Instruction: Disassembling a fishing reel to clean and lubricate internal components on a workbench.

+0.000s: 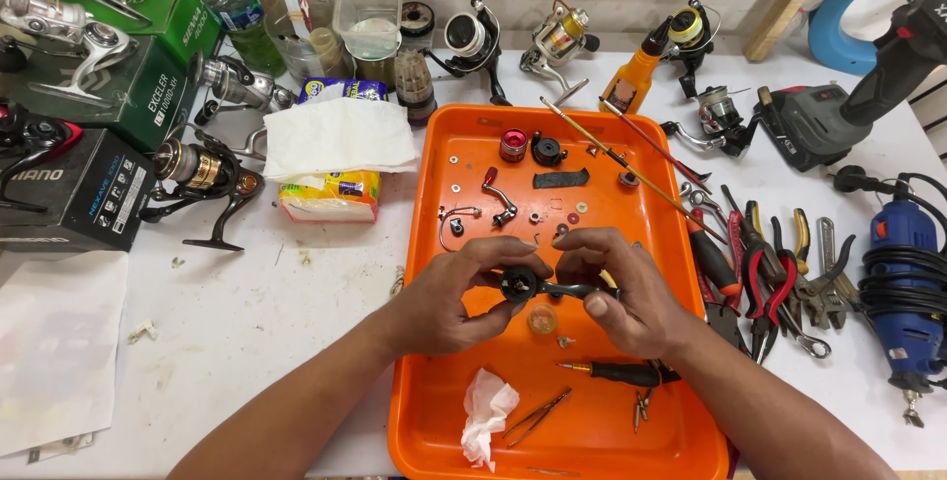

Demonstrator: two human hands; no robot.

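My forearms enter from six o'clock, converging; my left hand [449,297] and right hand [621,293] meet centrally, fingers curled, pinching.

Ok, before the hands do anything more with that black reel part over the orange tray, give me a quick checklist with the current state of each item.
1. Black metal reel part held by both hands: ok, the left hand pinches its round end and the right hand grips its arm.
2. Part held above the orange plastic tray, so that a dropped piece would land in it: ok.
3. Black-handled screwdriver close by: ok, it lies in the tray under the right hand.
4. Small washers and screws kept inside the tray: ok.
5. Crumpled white tissue at hand: ok.
6. Whether the part has loose pieces: cannot tell.
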